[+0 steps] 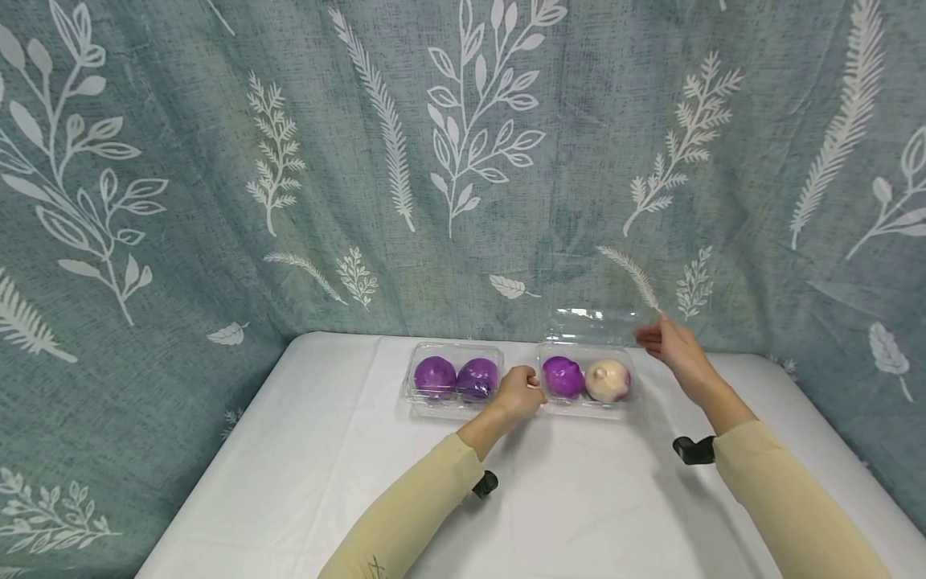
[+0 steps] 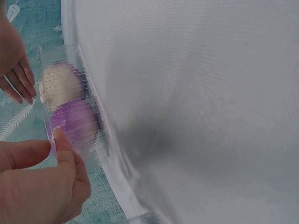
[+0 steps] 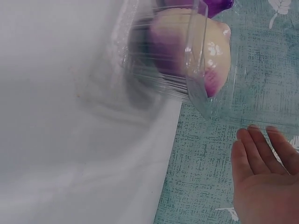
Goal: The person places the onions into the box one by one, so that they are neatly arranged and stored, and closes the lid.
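Note:
A clear plastic clamshell container stands near the table's back edge, its transparent lid raised behind it. Inside sit a shiny purple round piece and a cream one with purple patches, both knobbed; their exact kind is unclear. My left hand pinches the container's left edge between thumb and curled fingers, as the left wrist view shows. Beside the lid's right end is my right hand, its fingers nearly straight; whether they touch the lid is hard to tell.
To the left stands a second clear container, its lid down over two purple round pieces. A white cloth covers the table. Behind it hangs a green-blue curtain with white leaf prints.

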### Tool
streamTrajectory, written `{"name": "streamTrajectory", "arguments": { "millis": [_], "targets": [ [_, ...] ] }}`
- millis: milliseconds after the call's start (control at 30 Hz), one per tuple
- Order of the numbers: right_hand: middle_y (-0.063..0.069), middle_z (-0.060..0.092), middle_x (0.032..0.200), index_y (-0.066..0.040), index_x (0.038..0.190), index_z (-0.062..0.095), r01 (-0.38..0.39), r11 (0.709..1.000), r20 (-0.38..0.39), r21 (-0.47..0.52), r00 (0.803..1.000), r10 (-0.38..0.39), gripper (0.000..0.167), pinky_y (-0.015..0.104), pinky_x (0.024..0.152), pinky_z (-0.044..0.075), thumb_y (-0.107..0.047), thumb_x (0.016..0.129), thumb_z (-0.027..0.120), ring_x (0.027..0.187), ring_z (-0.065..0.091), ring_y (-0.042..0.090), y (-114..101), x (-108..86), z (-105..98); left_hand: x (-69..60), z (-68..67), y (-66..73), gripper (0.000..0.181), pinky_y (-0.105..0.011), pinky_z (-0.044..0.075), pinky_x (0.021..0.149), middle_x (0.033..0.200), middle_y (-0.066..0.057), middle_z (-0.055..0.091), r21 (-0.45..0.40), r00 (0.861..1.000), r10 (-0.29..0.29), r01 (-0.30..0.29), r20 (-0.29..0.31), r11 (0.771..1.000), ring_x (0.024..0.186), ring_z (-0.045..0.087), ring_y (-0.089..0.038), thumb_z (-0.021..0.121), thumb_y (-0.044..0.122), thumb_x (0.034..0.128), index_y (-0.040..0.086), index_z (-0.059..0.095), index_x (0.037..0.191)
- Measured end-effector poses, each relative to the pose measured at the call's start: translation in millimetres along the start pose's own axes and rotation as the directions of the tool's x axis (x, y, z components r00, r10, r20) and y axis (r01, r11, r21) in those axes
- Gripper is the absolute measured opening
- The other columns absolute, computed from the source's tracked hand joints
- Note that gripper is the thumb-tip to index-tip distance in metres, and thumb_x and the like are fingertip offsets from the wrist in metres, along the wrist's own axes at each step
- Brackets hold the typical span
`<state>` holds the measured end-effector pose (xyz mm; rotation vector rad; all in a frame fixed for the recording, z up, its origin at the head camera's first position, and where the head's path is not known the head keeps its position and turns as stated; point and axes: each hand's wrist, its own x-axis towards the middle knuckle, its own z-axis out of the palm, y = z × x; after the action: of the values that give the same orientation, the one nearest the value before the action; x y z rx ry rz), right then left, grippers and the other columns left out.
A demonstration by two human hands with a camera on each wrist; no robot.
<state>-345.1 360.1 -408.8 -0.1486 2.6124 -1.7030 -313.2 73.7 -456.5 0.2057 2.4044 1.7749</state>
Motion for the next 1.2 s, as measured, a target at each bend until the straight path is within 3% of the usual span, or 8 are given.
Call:
{"name": "streamTrajectory", "arguments": {
  "millis": [267,500,833,1200],
  "targets": [
    [0.038,0.032,0.154,0.022,0.147,0.029,-0.05,0.997,0.03,0.053,0.998,0.048,0.092,0.053,0.124,0.028,-0.057,0.107,0.006,0.146,0.029,0.048,1,-9.0,1,-1.1,0.1,0.2,0.055,-0.025,0.059,0.081,0.115,-0.017,0.061,-0.017,1.0,-0.022,0.022,0.013,1.0,0.095,0.068,-0.023,0.057,-0.015,0.0878,-0.016,0.046,0.141],
    [0.039,0.026,0.156,0.021,0.151,0.02,-0.092,0.994,0.048,0.058,0.995,0.089,0.094,0.051,0.125,0.025,-0.06,0.106,0.006,0.148,0.024,0.048,1,-14.1,1,-1.9,-0.6,1.1,0.055,-0.02,0.054,0.073,0.113,-0.016,0.06,-0.029,1.0,-0.012,0.012,0.021,1.0,0.091,0.071,-0.023,0.056,-0.015,0.0886,-0.017,0.044,0.143],
    [0.038,0.02,0.16,0.019,0.153,0.024,-0.079,0.997,0.101,-0.008,0.992,0.08,0.082,0.055,0.124,0.023,-0.05,0.11,0.007,0.149,0.02,0.05,9,-22.1,-2,-1.3,-0.9,1.3,0.055,-0.02,0.053,0.073,0.112,-0.016,0.061,-0.009,1.0,-0.006,0.006,0.01,1.0,0.09,0.068,-0.021,0.056,-0.015,0.0859,-0.017,0.047,0.14],
    [0.033,0.026,0.16,0.011,0.155,0.031,-0.03,0.995,0.124,-0.091,0.991,0.042,0.051,0.066,0.12,0.027,-0.018,0.112,0.034,0.147,0.025,0.05,10,-34.1,1,-1.6,0.2,1.8,0.055,-0.02,0.054,0.072,0.11,-0.013,0.06,-0.007,1.0,-0.016,0.016,0.012,1.0,0.09,0.069,-0.021,0.056,-0.014,0.0874,-0.015,0.046,0.142]
  ]
}}
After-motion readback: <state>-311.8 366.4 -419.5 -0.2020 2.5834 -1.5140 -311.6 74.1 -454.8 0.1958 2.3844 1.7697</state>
